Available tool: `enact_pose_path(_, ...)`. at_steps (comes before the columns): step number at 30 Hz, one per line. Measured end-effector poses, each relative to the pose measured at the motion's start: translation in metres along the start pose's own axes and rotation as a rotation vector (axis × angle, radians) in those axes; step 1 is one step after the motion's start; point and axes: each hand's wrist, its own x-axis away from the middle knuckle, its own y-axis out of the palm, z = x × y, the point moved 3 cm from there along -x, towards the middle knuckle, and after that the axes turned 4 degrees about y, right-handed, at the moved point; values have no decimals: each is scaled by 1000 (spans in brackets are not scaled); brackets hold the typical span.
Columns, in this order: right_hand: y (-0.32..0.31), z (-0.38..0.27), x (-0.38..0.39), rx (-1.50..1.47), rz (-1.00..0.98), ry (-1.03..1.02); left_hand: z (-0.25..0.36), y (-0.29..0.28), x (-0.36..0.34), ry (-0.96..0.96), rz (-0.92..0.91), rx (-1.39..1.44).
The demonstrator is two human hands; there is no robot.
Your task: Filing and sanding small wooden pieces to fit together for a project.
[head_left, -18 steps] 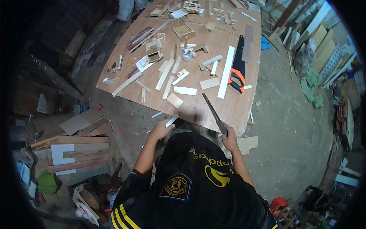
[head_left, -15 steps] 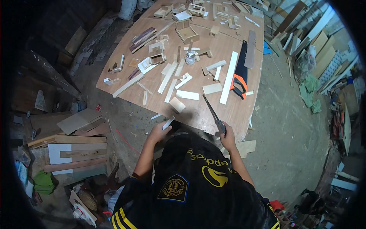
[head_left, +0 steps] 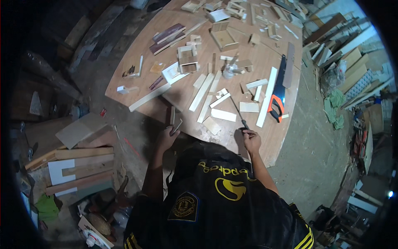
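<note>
Right hand [head_left: 252, 141] left of orange-handled saw [head_left: 280, 88], fingers wrapped round narrow dark tool [head_left: 244, 124]; left hand [head_left: 167, 139] farther left of saw, fingers pinching small wooden strip [head_left: 177, 125].

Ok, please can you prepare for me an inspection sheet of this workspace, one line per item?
Surface: brown table, with many things spread over it.
Job's things: slim dark tool and small pale strip, both in hand.
Clutter: pale wood pieces, clear jar, orange-handled saw lying flat near the right edge.
Hands: left hand grips the strip; right hand grips the tool's handle.
Cables: nothing seen for certain.
Surroundings: boards on the left floor; green cloth on the right.
</note>
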Motion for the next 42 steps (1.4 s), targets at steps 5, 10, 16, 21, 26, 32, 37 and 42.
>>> enact_pose_path(5,17,-23,-1,-261,-91,346,-28,-4,-17,15,12,45)
enact_pose_path(10,24,-86,-11,-427,-470,317,-64,21,-46,46,239,170)
enact_pose_path(16,33,-193,-3,-360,-767,-114,78,27,-90,147,104,846)
enact_pose_path(21,69,-185,-16,-348,-771,34,145,39,-128,178,0,1024)
enact_pose_path(26,46,-144,-36,-97,-424,41,36,23,-140,308,658,432)
enact_pose_path(32,28,-80,-33,140,-315,36,-61,22,-144,-242,582,-263)
enact_pose_path(37,36,-82,-28,165,-361,105,-62,24,-164,-454,321,-388)
enact_pose_path(42,44,-80,-34,225,-89,-62,-32,6,-152,-392,400,-168)
